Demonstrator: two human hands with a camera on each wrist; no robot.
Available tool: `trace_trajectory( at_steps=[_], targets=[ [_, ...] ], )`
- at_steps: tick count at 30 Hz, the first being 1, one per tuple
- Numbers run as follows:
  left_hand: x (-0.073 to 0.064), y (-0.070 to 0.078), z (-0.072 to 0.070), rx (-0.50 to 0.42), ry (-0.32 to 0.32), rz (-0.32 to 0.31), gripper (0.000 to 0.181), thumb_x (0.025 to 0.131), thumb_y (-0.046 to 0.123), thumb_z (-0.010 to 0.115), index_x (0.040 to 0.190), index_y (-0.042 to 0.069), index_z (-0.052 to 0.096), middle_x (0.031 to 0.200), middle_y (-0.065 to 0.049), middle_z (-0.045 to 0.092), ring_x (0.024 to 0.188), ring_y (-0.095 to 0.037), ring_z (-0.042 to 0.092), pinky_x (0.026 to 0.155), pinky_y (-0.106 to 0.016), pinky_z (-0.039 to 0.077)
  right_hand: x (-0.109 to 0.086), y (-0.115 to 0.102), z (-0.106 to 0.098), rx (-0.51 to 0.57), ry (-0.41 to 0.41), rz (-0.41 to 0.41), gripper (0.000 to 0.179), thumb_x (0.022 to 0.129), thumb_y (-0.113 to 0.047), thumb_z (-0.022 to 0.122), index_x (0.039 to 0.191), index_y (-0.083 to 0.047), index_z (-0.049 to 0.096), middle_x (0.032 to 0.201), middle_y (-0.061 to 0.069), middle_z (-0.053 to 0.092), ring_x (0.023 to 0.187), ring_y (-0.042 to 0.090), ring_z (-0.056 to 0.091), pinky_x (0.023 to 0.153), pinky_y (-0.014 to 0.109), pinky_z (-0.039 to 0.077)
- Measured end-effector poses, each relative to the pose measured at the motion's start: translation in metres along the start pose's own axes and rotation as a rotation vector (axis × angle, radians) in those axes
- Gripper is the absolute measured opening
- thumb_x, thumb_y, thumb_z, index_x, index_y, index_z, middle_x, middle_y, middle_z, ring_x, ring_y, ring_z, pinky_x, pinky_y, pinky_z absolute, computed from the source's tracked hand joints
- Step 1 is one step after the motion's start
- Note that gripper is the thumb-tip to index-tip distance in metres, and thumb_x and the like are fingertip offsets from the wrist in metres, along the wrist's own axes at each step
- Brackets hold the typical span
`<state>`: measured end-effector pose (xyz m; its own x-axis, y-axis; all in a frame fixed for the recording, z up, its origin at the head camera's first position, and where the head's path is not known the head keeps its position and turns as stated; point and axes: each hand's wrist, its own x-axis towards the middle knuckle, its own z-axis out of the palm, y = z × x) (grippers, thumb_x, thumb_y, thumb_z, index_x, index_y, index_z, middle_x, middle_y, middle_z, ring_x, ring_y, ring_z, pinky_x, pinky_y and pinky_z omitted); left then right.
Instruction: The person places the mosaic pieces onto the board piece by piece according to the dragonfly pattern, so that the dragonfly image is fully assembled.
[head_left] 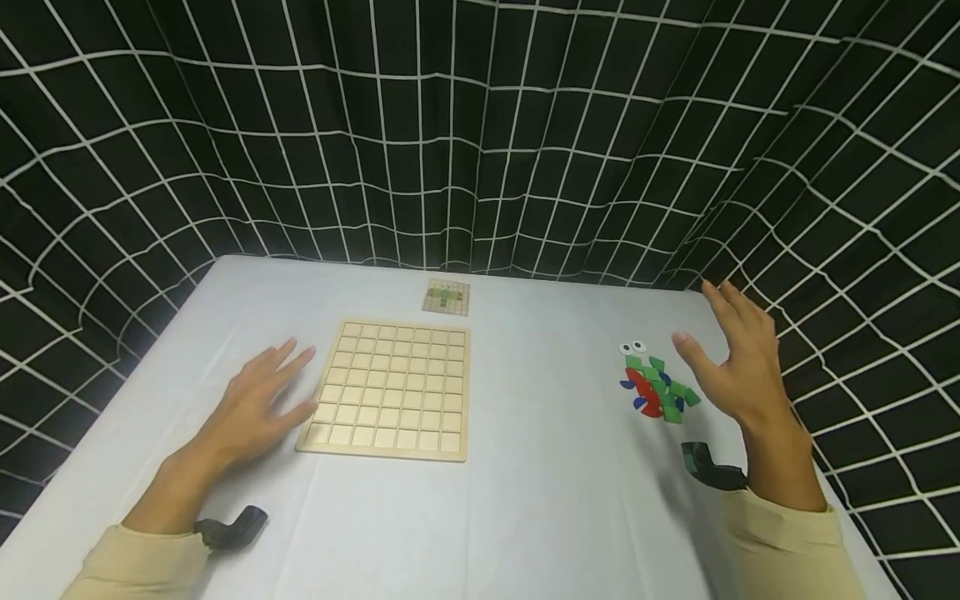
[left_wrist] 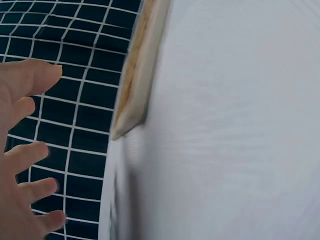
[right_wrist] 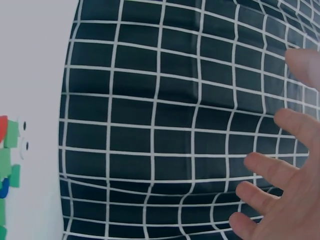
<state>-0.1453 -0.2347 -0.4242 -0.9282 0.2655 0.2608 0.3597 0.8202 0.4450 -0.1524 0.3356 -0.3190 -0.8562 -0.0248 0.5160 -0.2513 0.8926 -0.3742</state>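
Observation:
My left hand (head_left: 258, 404) hovers by the left edge of a wooden grid board (head_left: 390, 392), fingers spread and holding nothing. In the left wrist view the board's edge (left_wrist: 140, 70) shows beyond that hand (left_wrist: 25, 150). Over at the right, my right hand (head_left: 738, 358) is raised with its fingers extended, nothing in it. Beside it lies a loose cluster of green pieces (head_left: 672, 412), red pieces (head_left: 647, 396) and small blue pieces (head_left: 627, 384). Two white eye pieces (head_left: 638, 346) lie just behind them. The right wrist view shows the spread right hand (right_wrist: 285, 175) and part of the cluster.
A small picture card (head_left: 447, 297) with a green figure on a grid lies behind the board. All of it rests on a white-covered table (head_left: 540, 483). A black curtain with white grid lines (head_left: 450, 125) surrounds the table's back and sides.

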Motion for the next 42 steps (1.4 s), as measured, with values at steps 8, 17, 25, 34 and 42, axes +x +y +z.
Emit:
trace_trajectory(
  at_steps=[8,17,25,34,42],
  targets=[
    [-0.004,-0.014,0.016,-0.075,-0.12,-0.047,0.068,0.088,0.038,0.066,0.148,0.024,0.037,0.156,-0.015,0.027,0.14,-0.049,0.019,0.104,-0.075,0.013,0.003,0.003,0.01,0.035,0.016,0.02,0.066,0.09,-0.035,0.058,0.15,-0.021,0.033,0.157,0.012,0.026,0.143,0.038,0.02,0.108,0.072,0.015],
    [-0.007,-0.021,0.033,-0.075,-0.166,-0.019,0.061,0.089,0.042,0.064,0.143,0.021,0.045,0.153,-0.017,0.033,0.14,-0.049,0.016,0.108,-0.068,0.009,0.0,0.012,0.019,0.046,0.008,0.091,0.067,0.091,-0.036,0.058,0.151,-0.023,0.031,0.158,0.01,0.024,0.143,0.038,0.019,0.107,0.073,0.014],
    [-0.013,-0.016,0.031,-0.026,-0.178,-0.03,0.054,0.091,0.045,0.059,0.137,0.018,0.053,0.152,-0.016,0.036,0.14,-0.049,0.015,0.11,-0.068,0.005,0.004,0.019,0.036,0.079,-0.013,0.125,0.067,0.092,-0.038,0.057,0.151,-0.024,0.03,0.158,0.01,0.024,0.144,0.037,0.019,0.11,0.07,0.013],
    [-0.013,-0.017,0.032,-0.035,-0.162,-0.021,0.05,0.092,0.046,0.058,0.134,0.019,0.056,0.15,-0.014,0.039,0.14,-0.05,0.016,0.11,-0.068,0.005,0.012,0.035,0.053,0.108,-0.013,0.146,0.062,0.094,-0.033,0.056,0.15,-0.025,0.032,0.156,0.011,0.029,0.144,0.036,0.021,0.111,0.069,0.011],
    [-0.013,-0.015,0.033,-0.027,-0.178,-0.05,0.052,0.091,0.048,0.057,0.135,0.019,0.055,0.151,-0.013,0.038,0.142,-0.047,0.015,0.111,-0.067,0.003,0.022,0.059,0.068,0.137,-0.061,0.207,0.059,0.095,-0.028,0.058,0.149,-0.027,0.035,0.155,0.01,0.033,0.143,0.036,0.024,0.111,0.069,0.011]
  ],
)
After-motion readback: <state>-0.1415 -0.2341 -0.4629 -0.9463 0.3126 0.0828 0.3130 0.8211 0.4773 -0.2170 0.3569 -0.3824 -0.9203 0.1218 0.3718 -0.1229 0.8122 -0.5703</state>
